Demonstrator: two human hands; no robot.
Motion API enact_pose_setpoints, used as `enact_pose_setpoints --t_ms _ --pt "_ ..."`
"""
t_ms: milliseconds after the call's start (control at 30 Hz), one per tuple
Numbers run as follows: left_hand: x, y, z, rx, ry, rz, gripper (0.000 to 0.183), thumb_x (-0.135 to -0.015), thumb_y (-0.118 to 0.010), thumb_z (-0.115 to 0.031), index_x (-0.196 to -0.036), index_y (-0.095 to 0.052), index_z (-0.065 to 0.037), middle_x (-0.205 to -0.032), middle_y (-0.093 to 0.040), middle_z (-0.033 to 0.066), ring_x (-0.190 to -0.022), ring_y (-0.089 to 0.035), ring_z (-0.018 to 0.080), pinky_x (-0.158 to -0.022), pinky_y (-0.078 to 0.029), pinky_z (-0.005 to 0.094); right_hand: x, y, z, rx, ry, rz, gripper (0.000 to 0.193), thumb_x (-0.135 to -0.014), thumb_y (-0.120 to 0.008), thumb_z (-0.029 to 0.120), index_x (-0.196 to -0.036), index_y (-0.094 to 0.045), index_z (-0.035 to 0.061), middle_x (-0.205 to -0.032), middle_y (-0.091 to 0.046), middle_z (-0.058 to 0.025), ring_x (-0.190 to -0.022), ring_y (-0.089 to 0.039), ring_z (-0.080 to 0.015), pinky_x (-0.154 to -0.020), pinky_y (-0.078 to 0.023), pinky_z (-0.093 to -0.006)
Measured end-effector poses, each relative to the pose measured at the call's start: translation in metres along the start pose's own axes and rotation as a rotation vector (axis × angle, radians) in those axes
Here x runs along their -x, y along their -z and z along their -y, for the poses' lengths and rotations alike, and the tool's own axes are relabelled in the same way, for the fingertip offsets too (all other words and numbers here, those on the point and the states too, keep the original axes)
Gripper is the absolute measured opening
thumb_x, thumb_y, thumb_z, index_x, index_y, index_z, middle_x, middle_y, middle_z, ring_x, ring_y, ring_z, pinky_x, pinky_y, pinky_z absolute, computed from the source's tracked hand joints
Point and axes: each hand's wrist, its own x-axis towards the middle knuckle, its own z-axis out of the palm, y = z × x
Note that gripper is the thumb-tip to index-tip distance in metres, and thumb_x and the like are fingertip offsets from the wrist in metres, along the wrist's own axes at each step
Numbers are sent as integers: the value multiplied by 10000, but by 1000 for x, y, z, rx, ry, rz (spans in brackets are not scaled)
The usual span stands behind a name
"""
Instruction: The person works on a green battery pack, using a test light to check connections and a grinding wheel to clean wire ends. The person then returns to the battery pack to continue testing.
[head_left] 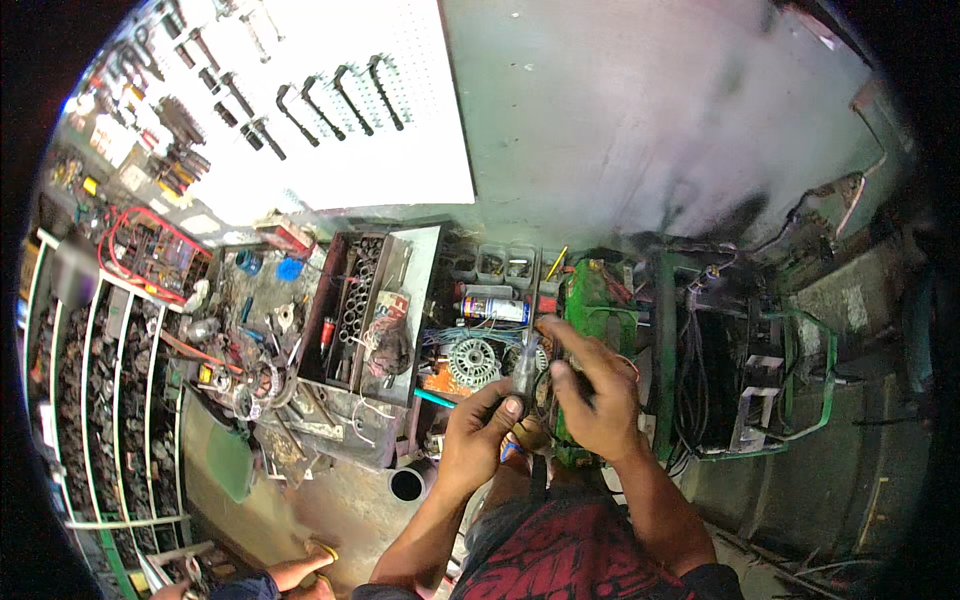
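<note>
Far left: four L-bars [353,104] on one white board [425,160]; centre, one silver housing [472,363]. Left hand [472,442] curled, thumb and fingers pinching one clear-handled tool [524,368], which extends far of it; right hand [602,405] right of tool, fingers extended, hold cannot be told.

Green casing [592,312] blocks beyond right hand [605,405] — open floor [335,505] at left.

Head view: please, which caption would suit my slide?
Left hand and right hand, close together, near a round slotted metal part.
</note>
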Motion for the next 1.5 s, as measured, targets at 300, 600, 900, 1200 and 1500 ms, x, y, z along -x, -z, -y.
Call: enact_pose_setpoints --t_ms 300,600,900,1200,1500 --pt "45 -10 6 89 47 -131 407 -964 -704 -229 -1259 -634 42 -1084 -719 87 -1014 -642 158 -938 -495 314 57 6 3 -755 -712 67 415 -902 -630 149 -1302 -618 40 -791 -549 28 -576 -407 -29 -480 -310 -202" --pt "124 -74 6 141 -1 -403 445 -914 -765 -204 -1247 -625 55 -1131 -715 108 -1036 -663 172 -956 -510 331 88 40 10 -931 -611 296 411 -886 -642 149 -1280 -619 35 -778 -553 27 -578 -436 -36 -495 -348 -191" --pt "214 -120 12 48 -58 -732 489 -861 -820 -260 -1208 -649 39 -1100 -722 104 -1034 -667 182 -971 -496 342 126 34 36 -1087 -576 611 424 -873 -636 121 -1277 -615 -4 -922 -641 4 -632 -469 -22 -520 -354 -176" --pt "290 -106 47 57 -3 -936 355 -934 -692 -148 -1224 -649 52 -1034 -723 103 -970 -661 162 -896 -515 322 172 -7 65 -907 -492 883 404 -874 -625 107 -1266 -624 12 -849 -606 16 -646 -499 -41 -535 -382 -191" --pt "404 -57 97 110 26 -988 416 -998 -632 -226 -1285 -606 74 -1044 -713 124 -965 -665 181 -901 -520 314 262 -79 104 -825 -450 1139 392 -917 -601 84 -1294 -614 -21 -1182 -664 -86 -1084 -597 -154 -983 -461 -305"
